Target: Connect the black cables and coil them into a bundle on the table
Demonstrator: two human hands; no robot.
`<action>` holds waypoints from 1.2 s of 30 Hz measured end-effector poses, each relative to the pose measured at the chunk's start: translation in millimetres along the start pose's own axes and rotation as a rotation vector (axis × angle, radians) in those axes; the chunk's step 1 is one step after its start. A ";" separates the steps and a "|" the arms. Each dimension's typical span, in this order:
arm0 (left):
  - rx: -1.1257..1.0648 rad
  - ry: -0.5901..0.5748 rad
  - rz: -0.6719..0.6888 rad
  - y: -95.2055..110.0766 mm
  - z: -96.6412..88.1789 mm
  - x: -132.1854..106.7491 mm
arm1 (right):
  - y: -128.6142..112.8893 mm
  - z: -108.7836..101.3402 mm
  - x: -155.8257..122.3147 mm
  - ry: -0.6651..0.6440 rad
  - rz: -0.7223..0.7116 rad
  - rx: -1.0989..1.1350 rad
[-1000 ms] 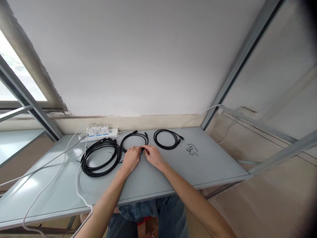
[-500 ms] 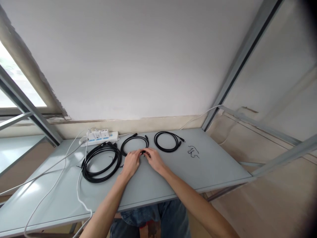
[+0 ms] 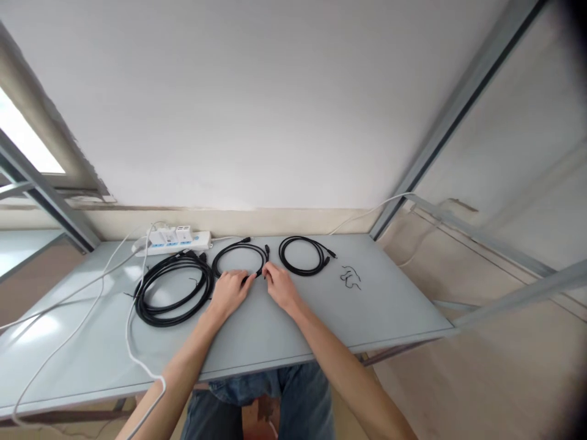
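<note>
Head view: left hand (image 3: 230,291) is pinching the middle coil (image 3: 214,263), just below centre; right hand (image 3: 265,269) is working beside it (whether its fingers are clamping anything, I can't make out). Right of centre, the right coil (image 3: 302,271) is lying apparently done, near loose ties (image 3: 351,279); leftward, the left coil (image 3: 166,322) is apparently waiting.

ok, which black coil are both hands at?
The middle coil: left hand and right hand at its near edge; neither on the left coil or right coil.

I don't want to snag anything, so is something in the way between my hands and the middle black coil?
Nothing visible. The left hand and right hand are at the near side of the middle black coil; the larger coil lies left, not between.
</note>
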State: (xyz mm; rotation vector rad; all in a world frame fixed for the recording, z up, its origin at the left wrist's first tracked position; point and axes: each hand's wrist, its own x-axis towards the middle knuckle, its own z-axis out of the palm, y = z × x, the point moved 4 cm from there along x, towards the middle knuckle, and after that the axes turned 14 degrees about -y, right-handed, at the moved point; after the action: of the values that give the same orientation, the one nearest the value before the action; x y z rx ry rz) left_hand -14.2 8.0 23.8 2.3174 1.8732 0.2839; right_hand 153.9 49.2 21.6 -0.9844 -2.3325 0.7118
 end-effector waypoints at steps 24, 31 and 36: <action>0.030 -0.076 -0.004 20.7 1.9 5.4 | 5.3 -5.2 5.1 -0.025 -0.094 0.235; 0.024 -0.007 -0.027 19.1 -3.0 1.1 | 13.3 -9.2 9.9 -0.002 -0.097 0.537; 0.003 0.020 -0.055 16.8 -2.0 -0.5 | 25.5 -4.5 13.4 -0.094 -0.024 0.703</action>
State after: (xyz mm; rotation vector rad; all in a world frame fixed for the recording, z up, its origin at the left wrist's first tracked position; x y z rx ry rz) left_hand 1.1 4.0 29.6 2.2693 1.9442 0.2992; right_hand 161.0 75.8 12.0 -0.6035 -1.9151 1.4533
